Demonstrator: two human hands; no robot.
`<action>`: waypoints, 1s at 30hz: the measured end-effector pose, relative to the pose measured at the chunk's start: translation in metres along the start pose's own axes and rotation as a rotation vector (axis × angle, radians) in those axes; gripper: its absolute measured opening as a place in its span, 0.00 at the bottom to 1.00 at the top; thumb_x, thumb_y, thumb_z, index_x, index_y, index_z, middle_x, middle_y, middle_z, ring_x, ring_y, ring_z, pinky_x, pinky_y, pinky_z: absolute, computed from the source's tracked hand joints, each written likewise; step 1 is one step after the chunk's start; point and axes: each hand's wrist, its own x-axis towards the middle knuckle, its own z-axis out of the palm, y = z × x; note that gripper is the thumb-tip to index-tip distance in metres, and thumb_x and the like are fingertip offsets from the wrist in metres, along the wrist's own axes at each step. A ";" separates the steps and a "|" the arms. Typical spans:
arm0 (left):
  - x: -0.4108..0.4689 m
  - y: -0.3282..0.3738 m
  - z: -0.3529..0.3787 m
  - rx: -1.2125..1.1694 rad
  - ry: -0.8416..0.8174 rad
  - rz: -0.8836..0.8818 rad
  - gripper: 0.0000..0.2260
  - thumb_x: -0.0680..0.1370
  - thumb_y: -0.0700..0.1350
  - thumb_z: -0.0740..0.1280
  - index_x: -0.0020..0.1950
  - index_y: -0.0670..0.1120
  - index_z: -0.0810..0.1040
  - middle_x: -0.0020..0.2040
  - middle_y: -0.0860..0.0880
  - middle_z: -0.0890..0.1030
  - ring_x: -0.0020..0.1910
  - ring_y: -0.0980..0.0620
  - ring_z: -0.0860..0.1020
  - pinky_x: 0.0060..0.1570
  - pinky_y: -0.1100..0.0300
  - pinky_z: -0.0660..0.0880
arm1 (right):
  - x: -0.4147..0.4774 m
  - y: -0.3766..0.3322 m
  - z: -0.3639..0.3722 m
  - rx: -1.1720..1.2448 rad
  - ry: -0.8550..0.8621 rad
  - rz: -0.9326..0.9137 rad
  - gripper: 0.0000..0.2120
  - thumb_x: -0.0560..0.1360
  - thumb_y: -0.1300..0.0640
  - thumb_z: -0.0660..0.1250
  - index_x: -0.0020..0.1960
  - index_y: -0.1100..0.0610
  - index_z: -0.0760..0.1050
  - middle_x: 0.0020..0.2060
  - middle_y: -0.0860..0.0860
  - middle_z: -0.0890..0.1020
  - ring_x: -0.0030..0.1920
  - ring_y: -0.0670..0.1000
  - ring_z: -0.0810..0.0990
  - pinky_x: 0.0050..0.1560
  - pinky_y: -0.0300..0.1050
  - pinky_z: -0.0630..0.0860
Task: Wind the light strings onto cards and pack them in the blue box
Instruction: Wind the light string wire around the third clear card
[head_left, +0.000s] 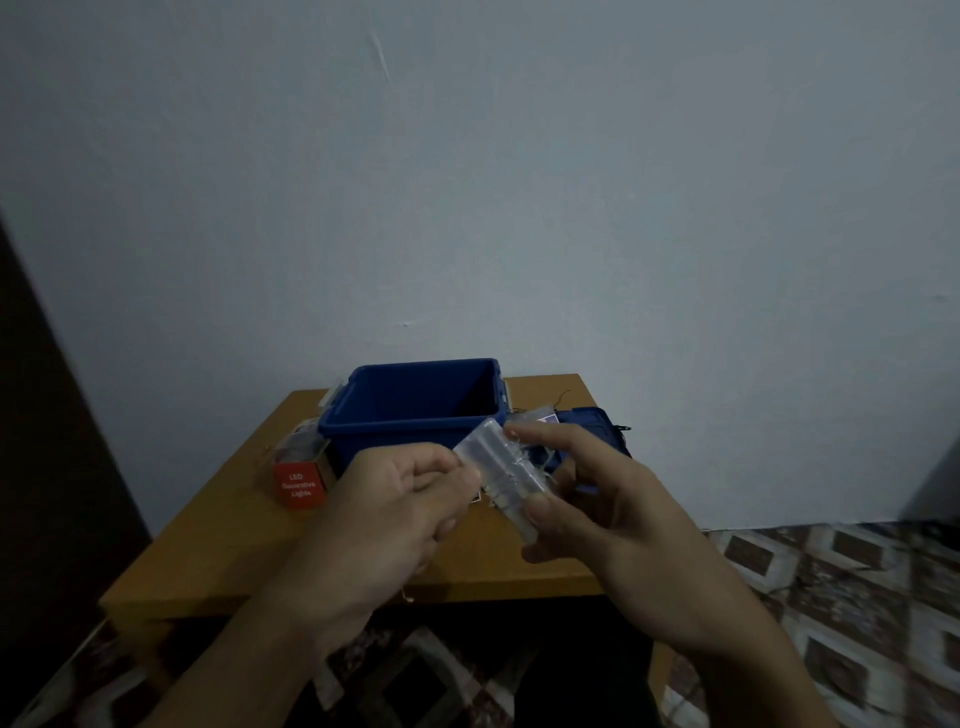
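Observation:
Above the small wooden table (249, 551) I hold a clear battery case of a light string (498, 467), with thin wire wound around its middle. My right hand (602, 499) grips the case between thumb and fingers. My left hand (400, 499) pinches its upper left end with curled fingers. Right behind the hands stands the open blue box (415, 410); its inside looks dark and I cannot tell what it holds. The box's blue lid (597, 421) lies to the right, partly hidden by my right hand.
A red carton marked "LED Decorative Lights" (300, 486) lies left of the blue box, a clear pack (306, 441) behind it. Thin dark wire (563, 397) trails at the table's back right corner. A wall rises directly behind the table; patterned floor tiles (857, 597) spread right.

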 end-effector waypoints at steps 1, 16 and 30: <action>0.000 0.000 0.000 0.001 -0.005 -0.001 0.10 0.79 0.44 0.67 0.44 0.38 0.81 0.29 0.47 0.70 0.20 0.57 0.61 0.21 0.65 0.58 | 0.000 0.000 -0.001 0.006 0.003 0.003 0.18 0.80 0.57 0.67 0.62 0.36 0.76 0.37 0.44 0.78 0.42 0.53 0.84 0.50 0.56 0.84; -0.003 0.002 -0.003 -0.040 -0.051 -0.042 0.06 0.79 0.43 0.67 0.48 0.41 0.81 0.30 0.47 0.72 0.20 0.58 0.61 0.21 0.66 0.59 | 0.000 0.000 -0.002 0.078 0.051 0.012 0.14 0.79 0.57 0.67 0.57 0.39 0.78 0.38 0.47 0.78 0.43 0.56 0.85 0.49 0.59 0.84; 0.000 -0.004 -0.002 -0.109 -0.082 -0.031 0.06 0.79 0.47 0.67 0.50 0.48 0.83 0.31 0.48 0.72 0.22 0.57 0.60 0.21 0.66 0.59 | -0.001 -0.002 -0.002 0.169 0.151 -0.003 0.14 0.76 0.51 0.66 0.60 0.42 0.81 0.45 0.53 0.81 0.46 0.57 0.84 0.45 0.52 0.84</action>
